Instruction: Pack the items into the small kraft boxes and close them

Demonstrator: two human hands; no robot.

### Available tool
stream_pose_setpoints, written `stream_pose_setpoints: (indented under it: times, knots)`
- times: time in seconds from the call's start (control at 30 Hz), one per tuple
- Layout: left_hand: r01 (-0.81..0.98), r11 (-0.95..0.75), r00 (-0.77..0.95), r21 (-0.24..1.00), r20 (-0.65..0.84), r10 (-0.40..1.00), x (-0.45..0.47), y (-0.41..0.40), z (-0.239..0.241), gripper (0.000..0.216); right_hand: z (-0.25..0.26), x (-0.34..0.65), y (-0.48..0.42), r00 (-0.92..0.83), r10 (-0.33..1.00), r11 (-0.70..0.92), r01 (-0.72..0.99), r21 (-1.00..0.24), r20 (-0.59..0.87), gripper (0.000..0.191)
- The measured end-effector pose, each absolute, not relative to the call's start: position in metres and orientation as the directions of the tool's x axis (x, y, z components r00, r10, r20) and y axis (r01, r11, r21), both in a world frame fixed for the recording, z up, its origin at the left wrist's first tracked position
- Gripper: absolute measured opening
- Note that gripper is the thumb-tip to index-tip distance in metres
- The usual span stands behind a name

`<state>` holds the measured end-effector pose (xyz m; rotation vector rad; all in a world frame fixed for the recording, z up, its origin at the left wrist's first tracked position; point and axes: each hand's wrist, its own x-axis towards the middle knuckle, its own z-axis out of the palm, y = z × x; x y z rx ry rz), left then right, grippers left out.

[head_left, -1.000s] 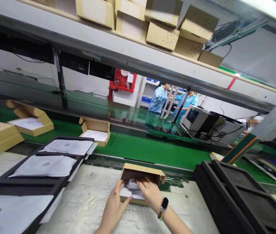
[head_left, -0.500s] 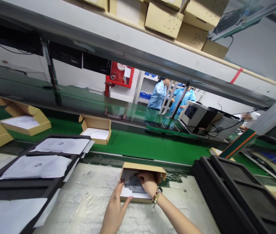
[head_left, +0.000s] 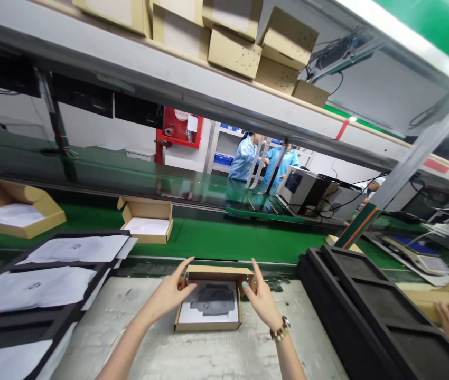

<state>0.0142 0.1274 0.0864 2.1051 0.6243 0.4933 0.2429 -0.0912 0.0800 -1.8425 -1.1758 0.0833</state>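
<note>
Head view: small open cardboard box (head_left: 208, 306) sits at 6 o'clock on the plastic-covered bench (head_left: 161, 338), both hands on it.
Left hand (head_left: 169, 293) and right hand (head_left: 262, 301) press spread, open fingers against its sides, gripping nothing else; a bagged dark item (head_left: 212, 298) lies inside. Black foam trays (head_left: 371, 311) at 4 o'clock, green conveyor (head_left: 248, 240) at 12, another box (head_left: 147, 221) at 11.
</note>
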Motion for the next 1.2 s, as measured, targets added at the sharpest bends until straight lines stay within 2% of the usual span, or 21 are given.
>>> stream_pose_setpoints:
  times: [0.07,0.1,0.17,0.27,0.33,0.4,0.5,0.6,0.67,0.73,0.9,1.07,1.2]
  knots:
    - [0.247,-0.476,0.806,0.844,0.093,0.584,0.018,0.127,0.085,0.06,0.085,0.25,-0.081,0.444,0.833,-0.08,0.687,-0.722,0.33,0.052]
    - [0.232,-0.465,0.813,0.854,0.093,0.575,0.014,0.123,0.076,0.06,0.081,0.249,-0.082,0.428,0.84,-0.064,0.689,-0.722,0.334,0.052]
    - [0.2,-0.49,0.819,0.849,0.13,0.559,-0.001,0.113,0.043,0.066,0.058,0.238,-0.095,0.429,0.835,-0.077,0.713,-0.697,0.346,0.065]
    - [0.298,-0.622,0.776,0.724,0.196,0.599,-0.03,0.093,-0.025,0.078,0.002,0.214,-0.127,0.432,0.857,-0.219,0.799,-0.56,0.281,0.09]
    - [0.377,-0.654,0.735,0.656,0.218,0.642,-0.039,0.081,-0.057,0.08,-0.028,0.203,-0.143,0.427,0.867,-0.267,0.834,-0.482,0.258,0.095]
    - [0.353,-0.654,0.708,0.669,0.266,0.654,-0.037,0.074,-0.065,0.079,-0.039,0.2,-0.148,0.4,0.869,-0.237,0.853,-0.466,0.291,0.091]
    - [0.241,-0.633,0.691,0.736,0.328,0.644,-0.017,0.075,-0.031,0.067,-0.014,0.207,-0.133,0.396,0.854,-0.187,0.84,-0.51,0.339,0.073]
    - [0.331,-0.603,0.684,0.726,0.255,0.683,0.007,0.086,0.024,0.05,0.031,0.223,-0.101,0.554,0.787,-0.367,0.774,-0.516,0.272,0.043]
    - [0.462,-0.574,0.663,0.676,0.165,0.73,0.018,0.095,0.055,0.05,0.057,0.234,-0.081,0.615,0.754,-0.461,0.745,-0.483,0.229,0.045]
    - [0.531,-0.557,0.642,0.638,0.125,0.756,0.024,0.103,0.077,0.049,0.072,0.242,-0.067,0.603,0.767,-0.457,0.753,-0.474,0.219,0.045]
    - [0.439,-0.584,0.704,0.683,0.143,0.696,0.02,0.118,0.108,0.039,0.089,0.245,-0.071,0.54,0.796,-0.345,0.777,-0.526,0.274,0.038]
    - [0.4,-0.5,0.771,0.768,0.013,0.637,0.01,0.113,0.116,0.047,0.092,0.239,-0.087,0.506,0.81,-0.206,0.719,-0.664,0.296,0.033]
    - [0.37,-0.544,0.792,0.753,0.05,0.608,-0.003,0.1,0.097,0.047,0.065,0.234,-0.106,0.425,0.819,-0.11,0.776,-0.621,0.385,0.036]
